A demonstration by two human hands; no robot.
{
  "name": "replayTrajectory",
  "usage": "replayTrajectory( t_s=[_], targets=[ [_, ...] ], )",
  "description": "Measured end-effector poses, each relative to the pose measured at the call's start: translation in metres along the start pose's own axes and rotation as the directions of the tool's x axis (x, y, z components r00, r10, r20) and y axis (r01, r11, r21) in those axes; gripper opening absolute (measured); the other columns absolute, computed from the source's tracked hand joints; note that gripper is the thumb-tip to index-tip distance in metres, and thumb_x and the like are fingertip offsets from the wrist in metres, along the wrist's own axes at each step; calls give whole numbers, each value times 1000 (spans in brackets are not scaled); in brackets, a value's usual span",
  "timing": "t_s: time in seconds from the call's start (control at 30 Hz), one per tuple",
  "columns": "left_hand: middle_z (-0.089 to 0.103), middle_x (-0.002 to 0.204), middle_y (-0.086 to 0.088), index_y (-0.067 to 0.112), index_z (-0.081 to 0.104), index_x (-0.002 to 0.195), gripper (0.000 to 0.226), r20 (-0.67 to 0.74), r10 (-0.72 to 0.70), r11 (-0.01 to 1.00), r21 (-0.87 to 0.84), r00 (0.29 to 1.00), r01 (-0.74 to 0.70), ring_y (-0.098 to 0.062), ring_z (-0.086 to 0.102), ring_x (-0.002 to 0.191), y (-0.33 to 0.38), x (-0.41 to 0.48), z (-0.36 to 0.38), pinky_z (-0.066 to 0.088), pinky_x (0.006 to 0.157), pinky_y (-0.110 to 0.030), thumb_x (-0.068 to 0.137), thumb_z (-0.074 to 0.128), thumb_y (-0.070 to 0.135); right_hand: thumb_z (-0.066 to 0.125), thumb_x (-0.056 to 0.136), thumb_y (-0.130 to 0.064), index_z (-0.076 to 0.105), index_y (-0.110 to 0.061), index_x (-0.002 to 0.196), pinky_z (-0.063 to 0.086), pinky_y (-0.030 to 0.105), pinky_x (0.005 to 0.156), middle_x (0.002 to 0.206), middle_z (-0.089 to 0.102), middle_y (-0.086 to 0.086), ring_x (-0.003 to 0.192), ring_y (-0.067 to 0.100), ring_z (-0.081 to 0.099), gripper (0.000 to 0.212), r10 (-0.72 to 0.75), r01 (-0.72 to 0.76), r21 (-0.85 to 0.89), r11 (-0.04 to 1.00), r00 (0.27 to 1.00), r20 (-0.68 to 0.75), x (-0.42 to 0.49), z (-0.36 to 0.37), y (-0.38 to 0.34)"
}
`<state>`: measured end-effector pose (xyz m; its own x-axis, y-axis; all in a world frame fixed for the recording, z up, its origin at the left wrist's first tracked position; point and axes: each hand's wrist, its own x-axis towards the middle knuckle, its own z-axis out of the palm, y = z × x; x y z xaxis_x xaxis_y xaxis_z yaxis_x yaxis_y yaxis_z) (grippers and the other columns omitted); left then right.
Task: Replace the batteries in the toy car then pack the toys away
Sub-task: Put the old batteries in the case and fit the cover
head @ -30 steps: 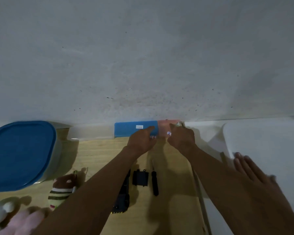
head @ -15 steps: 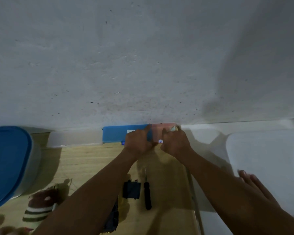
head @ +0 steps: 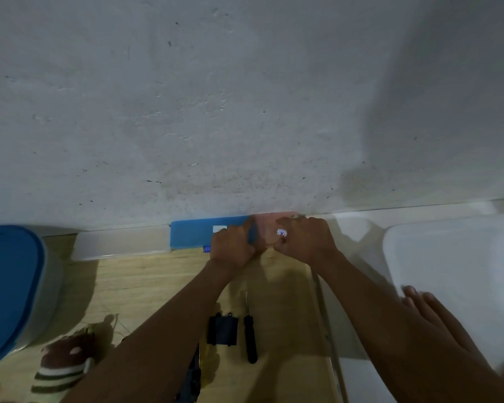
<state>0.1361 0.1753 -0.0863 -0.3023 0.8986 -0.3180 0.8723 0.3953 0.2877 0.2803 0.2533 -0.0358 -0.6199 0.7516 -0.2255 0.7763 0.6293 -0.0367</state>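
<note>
At the table's far edge, by the wall, lie a flat blue box (head: 197, 233) and a pink box (head: 269, 225) end to end. My left hand (head: 232, 248) grips the blue box's right end with curled fingers. My right hand (head: 306, 242) grips the pink box, which has a small white sticker (head: 282, 232). Nearer to me lie a black battery cover (head: 222, 330) and a black screwdriver (head: 250, 341). The dark toy car (head: 193, 379) is mostly hidden under my left forearm.
A blue-lidded tub (head: 9, 286) stands at the left, a translucent flat box (head: 120, 242) by the wall. A striped plush toy (head: 64, 365) lies bottom left. A white bin (head: 454, 271) is at the right, another person's hand (head: 437, 321) resting on it.
Both my hands went from reaching at the boxes to curling tightly on them where they meet. The view shifted, so the tub and the plush toy slid left and down.
</note>
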Motion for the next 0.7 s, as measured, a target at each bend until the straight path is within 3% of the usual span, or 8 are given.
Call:
replayTrajectory(
  t_s=[0.13,0.23,0.4,0.6,0.7],
  targets=[
    [66,118,-9,26,26,152,63,-23,4,1000,15,1000,-3,-26,65,106,0,-4,-1,51,92,-35,96,53,36,50,91,-41,67,-23,115,48,26,72,100,72,2,87,19,68,34,67,-55,103,993,990,-121,-7,4,2],
    [69,111,-10,27,35,149,56,-49,33,999,21,998,-32,-28,67,99,2,-11,0,54,85,-37,96,51,37,52,80,-44,71,-23,103,52,29,65,82,74,4,73,26,70,37,176,-115,255,960,957,-229,-6,13,3],
    [72,108,-5,30,63,125,32,-13,132,991,10,991,-132,-26,67,98,6,-19,11,53,83,-34,100,44,32,58,87,-47,65,-30,117,57,36,69,90,75,2,80,24,70,35,275,-158,410,898,930,-245,-1,19,8],
    [72,115,-3,28,69,119,31,-15,140,987,-79,990,-141,-23,66,102,1,-22,20,52,87,-34,101,45,27,68,81,-50,50,-32,99,54,35,65,75,66,-4,70,21,65,31,594,-350,695,628,793,-137,7,20,2],
    [71,116,-3,27,70,119,30,-24,128,985,-117,992,-129,-24,66,102,-1,-24,22,53,86,-34,100,46,25,72,78,-48,51,-28,94,49,31,62,77,64,-5,71,21,63,33,689,-415,778,471,724,-32,9,26,-4]
  ],
)
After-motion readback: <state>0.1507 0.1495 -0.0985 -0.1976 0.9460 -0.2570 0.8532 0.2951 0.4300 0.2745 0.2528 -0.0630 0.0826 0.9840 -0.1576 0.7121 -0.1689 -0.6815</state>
